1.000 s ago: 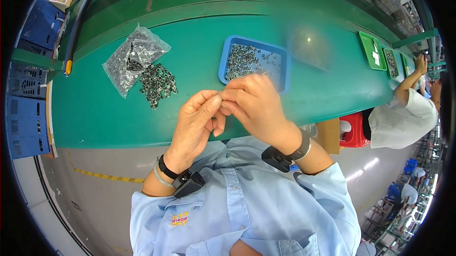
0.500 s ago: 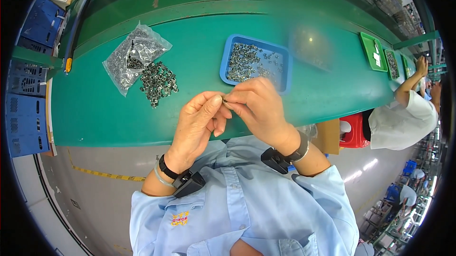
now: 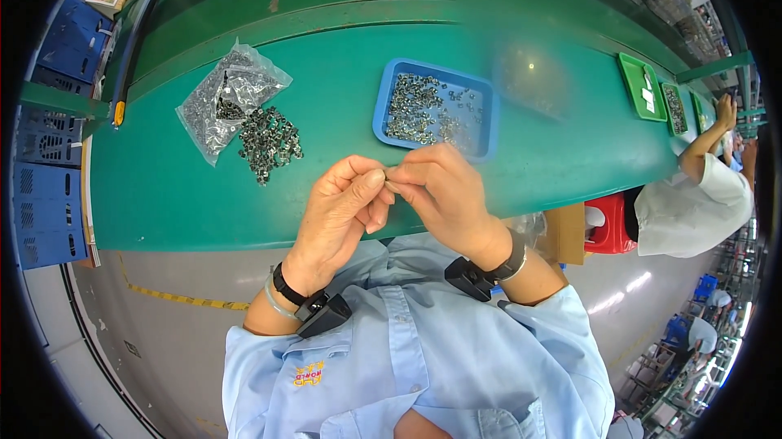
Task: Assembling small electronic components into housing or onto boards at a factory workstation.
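In front of the blue tray (image 3: 380, 107), the left hand (image 3: 340, 204) and right hand (image 3: 448, 197) meet, pinched closed on a tiny, mostly hidden part (image 3: 385, 181); small metal pieces (image 3: 414, 103) lie inside the tray.

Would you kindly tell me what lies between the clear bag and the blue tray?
In the head view, a loose pile of small parts lies right beside the clear bag; green tabletop then runs to the blue tray.

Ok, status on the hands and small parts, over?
Left hand and right hand pinched together, contents hidden. Small parts piled beside clear bag. Right hand partly hides blue tray.
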The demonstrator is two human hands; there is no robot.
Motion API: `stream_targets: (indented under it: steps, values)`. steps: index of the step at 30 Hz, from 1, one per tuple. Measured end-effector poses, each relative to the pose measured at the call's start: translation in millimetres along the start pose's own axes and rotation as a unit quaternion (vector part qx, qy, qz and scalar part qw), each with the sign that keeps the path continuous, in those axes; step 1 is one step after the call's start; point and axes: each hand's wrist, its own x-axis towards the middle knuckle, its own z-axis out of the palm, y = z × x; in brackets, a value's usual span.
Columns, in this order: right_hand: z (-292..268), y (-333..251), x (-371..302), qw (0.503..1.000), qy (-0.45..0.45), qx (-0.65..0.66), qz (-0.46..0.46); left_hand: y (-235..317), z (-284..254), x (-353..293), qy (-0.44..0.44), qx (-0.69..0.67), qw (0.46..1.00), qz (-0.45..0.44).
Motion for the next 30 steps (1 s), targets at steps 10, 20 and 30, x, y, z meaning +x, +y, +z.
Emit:
stream_targets:
  steps: [10,20,30]
  values:
    - [3.5,-4.9,-9.2,0.995,0.026,0.084,0.046,-14.3,0.7,2.7,-0.047,-0.094,0.994,0.005]
    - [-4.4,2.0,-7.4,1.0,0.016,0.023,-0.008,-5.5,6.5,0.2,-0.031,-0.011,0.999,-0.004]
    - [-7.2,-2.6,-10.2,0.988,0.022,0.139,0.061,-9.8,6.2,-1.8,-0.098,-0.141,0.984,-0.051]
